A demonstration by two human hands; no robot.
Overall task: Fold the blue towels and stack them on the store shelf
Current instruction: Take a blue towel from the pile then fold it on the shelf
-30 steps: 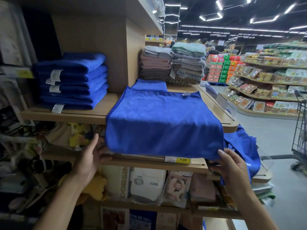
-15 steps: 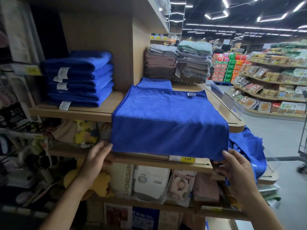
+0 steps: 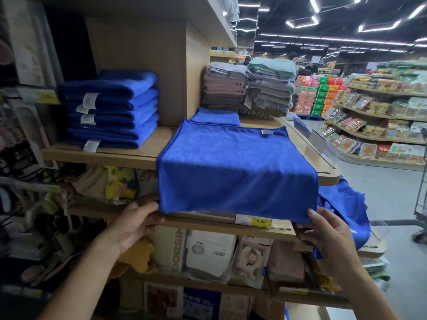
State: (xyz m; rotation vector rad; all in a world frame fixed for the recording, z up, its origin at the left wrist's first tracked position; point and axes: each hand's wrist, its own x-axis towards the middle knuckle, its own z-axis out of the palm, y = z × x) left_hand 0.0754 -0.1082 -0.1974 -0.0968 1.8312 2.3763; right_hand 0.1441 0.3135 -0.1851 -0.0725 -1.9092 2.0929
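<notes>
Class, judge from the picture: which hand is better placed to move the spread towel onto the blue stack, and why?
Probably the left. The left hand grips the towel at its lower left corner, nearer the stack; the right hand holds the opposite corner, farther away.

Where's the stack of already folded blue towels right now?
Head view, upper left: the folded stack sits on the wooden shelf, left of the spread blue towel that hangs over the shelf's front edge.

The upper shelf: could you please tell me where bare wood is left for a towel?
Bare wood lies between the blue stack and the spread towel, and along the right edge of the shelf. Grey and brown stacks crowd the back.
</notes>
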